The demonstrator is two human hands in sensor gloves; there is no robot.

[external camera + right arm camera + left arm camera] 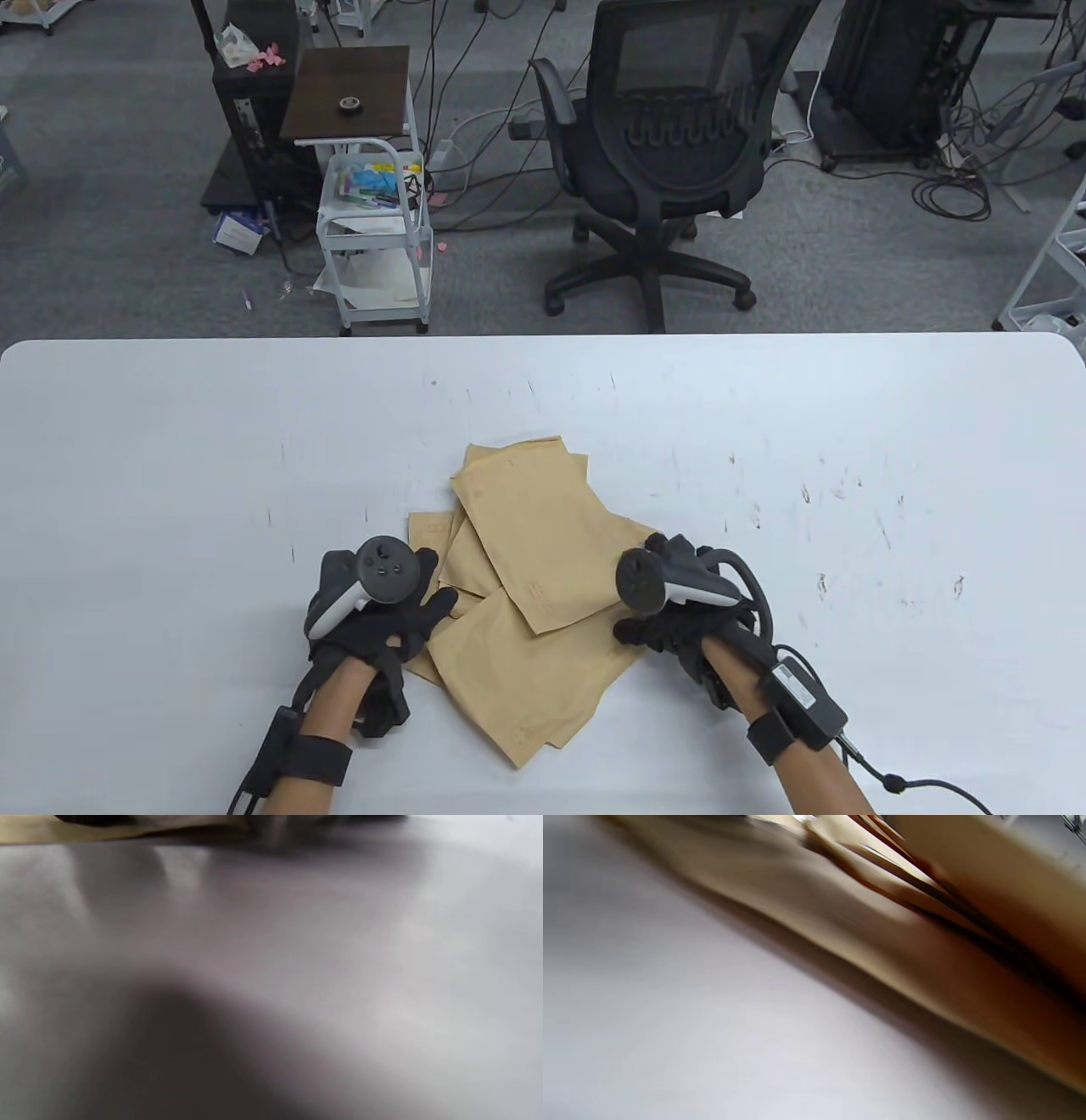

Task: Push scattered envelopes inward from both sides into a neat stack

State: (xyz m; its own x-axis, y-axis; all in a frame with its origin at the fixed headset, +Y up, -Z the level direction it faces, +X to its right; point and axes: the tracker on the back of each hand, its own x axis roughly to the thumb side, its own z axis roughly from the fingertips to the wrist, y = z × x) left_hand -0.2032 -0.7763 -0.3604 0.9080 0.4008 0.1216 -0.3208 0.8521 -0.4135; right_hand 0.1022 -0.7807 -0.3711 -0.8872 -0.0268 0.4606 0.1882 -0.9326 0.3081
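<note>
The envelopes [526, 577] are found as a loose, overlapping pile of brown paper on the near middle of the white counter [170, 441]. The sheets are fanned at differing angles: several point toward the far edge, and one large sheet lies lowest and nearest, skewed to the right. In the left wrist view the envelopes [925, 921] are shown blurred, with layered edges lifted one above another.

The pile is flanked by both gloved hands. The left hand [373, 611] is placed against the pile's left edge, and its dark fingers [437, 607] are spread and laid on the paper. The right hand [679, 598] is set against the right edge, touching the envelopes; whether its fingers are spread or curled cannot be told, as they are hidden by the tracker. Nothing is gripped by either hand as far as is seen.

In the right wrist view only a strip of envelope [106, 832] is shown at the top edge, above blurred counter [339, 984].

Beyond the counter an office chair [670, 144] and a white cart [373, 229] are placed on grey carpet.
</note>
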